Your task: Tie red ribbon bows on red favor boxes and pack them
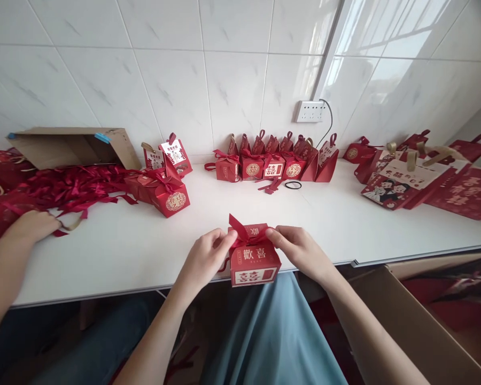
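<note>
Watching from afar, I see the left hand and right hand pinching opposite sides of the bow, seemingly steadying the box between them.

One head-worn view, forward and down, close over the white table

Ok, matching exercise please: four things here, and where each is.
1. left hand
2. power socket
3. black ring
4. heap of red ribbons

A. on the tiled wall
B. flat on the table, before the row of boxes
C. at the mouth of the tabletop cardboard box
D. at the ribbon bow on the nearest red box

Pairs: 1D, 2A, 3B, 4C
</note>
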Demonstrator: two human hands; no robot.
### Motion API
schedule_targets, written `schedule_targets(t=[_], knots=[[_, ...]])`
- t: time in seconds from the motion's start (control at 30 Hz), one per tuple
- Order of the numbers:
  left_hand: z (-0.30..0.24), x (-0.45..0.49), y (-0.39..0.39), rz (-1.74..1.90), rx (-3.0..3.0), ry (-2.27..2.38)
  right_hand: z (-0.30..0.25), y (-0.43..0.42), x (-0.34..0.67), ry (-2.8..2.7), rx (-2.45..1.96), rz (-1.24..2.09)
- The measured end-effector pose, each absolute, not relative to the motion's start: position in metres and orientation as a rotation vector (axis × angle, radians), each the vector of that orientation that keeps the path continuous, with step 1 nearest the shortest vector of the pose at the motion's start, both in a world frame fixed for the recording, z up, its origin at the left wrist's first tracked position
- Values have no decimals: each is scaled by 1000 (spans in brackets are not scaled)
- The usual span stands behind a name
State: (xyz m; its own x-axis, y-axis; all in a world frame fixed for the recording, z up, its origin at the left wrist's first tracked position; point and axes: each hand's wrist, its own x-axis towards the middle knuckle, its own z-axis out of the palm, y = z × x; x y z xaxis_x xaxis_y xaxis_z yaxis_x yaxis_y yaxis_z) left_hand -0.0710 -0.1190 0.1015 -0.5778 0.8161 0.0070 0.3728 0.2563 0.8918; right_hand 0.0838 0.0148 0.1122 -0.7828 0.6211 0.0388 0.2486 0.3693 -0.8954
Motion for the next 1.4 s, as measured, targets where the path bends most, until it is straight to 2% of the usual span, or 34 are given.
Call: schedule_targets(t=[0.37, 0.63, 0.87, 1.0, 1.1, 1.2, 1.4], knots=[[69, -69, -113, 1557, 998, 1662, 81, 16, 79, -1708, -547, 1938], [65, -63, -113, 1621, 1010, 1687, 72, 12, 79, -1531, -529, 2099], [79, -61, -117, 1532, 1045, 1907, 70, 24, 91, -1818, -586, 1823], [97, -56, -120, 1714, 1412, 2296, 63, 42, 97, -1724, -779, 1883], [104, -47, -113, 1519, 1835, 2365, 60, 47, 94, -1686, -863, 1971], [102, -40, -103, 1269, 1924, 2384, 63, 46, 88, -1655, -858, 2007], [97, -39, -99, 1262, 1869, 2320, 79, 48, 79, -1728, -780, 1793]])
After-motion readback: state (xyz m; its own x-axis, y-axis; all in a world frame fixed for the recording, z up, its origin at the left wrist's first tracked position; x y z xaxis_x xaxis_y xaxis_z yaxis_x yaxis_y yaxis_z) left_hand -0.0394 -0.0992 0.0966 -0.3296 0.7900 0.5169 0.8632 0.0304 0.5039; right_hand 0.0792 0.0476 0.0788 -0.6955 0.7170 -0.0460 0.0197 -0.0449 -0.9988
